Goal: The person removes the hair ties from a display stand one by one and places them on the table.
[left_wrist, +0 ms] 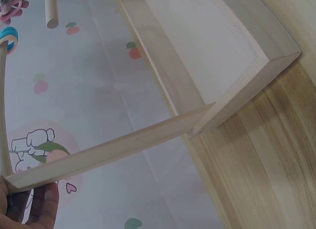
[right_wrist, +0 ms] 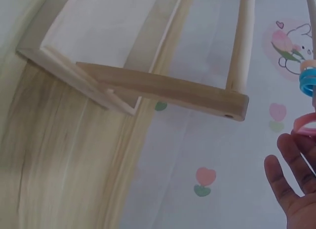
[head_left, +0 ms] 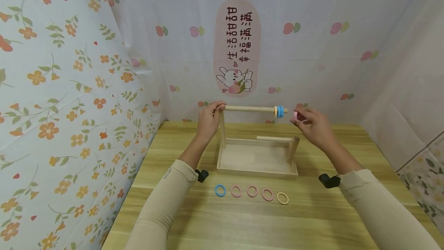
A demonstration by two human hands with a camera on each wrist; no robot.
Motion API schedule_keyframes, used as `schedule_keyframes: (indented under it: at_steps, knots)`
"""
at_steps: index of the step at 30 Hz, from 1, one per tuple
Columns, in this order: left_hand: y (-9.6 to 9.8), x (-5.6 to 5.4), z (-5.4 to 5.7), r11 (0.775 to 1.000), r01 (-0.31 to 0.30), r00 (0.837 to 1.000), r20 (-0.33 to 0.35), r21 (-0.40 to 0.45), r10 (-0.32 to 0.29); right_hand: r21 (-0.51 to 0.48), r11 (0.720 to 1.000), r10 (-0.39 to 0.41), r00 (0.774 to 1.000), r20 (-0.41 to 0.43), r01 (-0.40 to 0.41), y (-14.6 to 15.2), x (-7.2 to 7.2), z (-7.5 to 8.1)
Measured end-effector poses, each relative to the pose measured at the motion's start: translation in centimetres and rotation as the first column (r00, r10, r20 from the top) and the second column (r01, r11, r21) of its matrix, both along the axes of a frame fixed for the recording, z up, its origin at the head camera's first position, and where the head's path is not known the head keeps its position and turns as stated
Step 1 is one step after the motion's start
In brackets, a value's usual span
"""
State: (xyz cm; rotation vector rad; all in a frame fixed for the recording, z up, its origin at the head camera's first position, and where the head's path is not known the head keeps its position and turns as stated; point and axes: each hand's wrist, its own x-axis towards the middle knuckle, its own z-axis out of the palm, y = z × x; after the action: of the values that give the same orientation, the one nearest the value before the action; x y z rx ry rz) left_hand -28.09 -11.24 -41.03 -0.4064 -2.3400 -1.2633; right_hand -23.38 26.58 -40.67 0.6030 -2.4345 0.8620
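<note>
A wooden stand has a tray base [head_left: 256,173], a tall left post [head_left: 222,132] and an upper rod [head_left: 248,108] pointing right. My left hand [head_left: 208,122] grips the post's top corner, its fingers behind the wood in the left wrist view. On the rod, near its free right end, hang a cream ring [head_left: 275,111] and two blue rings [head_left: 280,111]. Just beyond that end, my right hand [head_left: 315,126] pinches a pink ring [head_left: 296,115] between thumb and fingertips. In the right wrist view this pink ring [right_wrist: 302,123] appears close to the rod's tip.
A shorter right post [head_left: 293,150] carries a lower rod [head_left: 274,139] pointing left. In front of the tray lie a blue ring [head_left: 220,190], three pink rings [head_left: 252,191] and a yellow ring [head_left: 282,198]. Black fittings [head_left: 328,181] show by both forearms. A printed curtain [head_left: 187,61] hangs behind.
</note>
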Motion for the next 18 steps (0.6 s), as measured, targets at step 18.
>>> schedule_keyframes:
  at_steps: [18]
  knots:
    - [-0.1, 0.4, 0.1, 0.999, 0.024, 0.999, 0.026, 0.024, -0.024, 0.093, 0.996, 0.012, 0.994, -0.112, -0.002, 1.8, 2.3, -0.6]
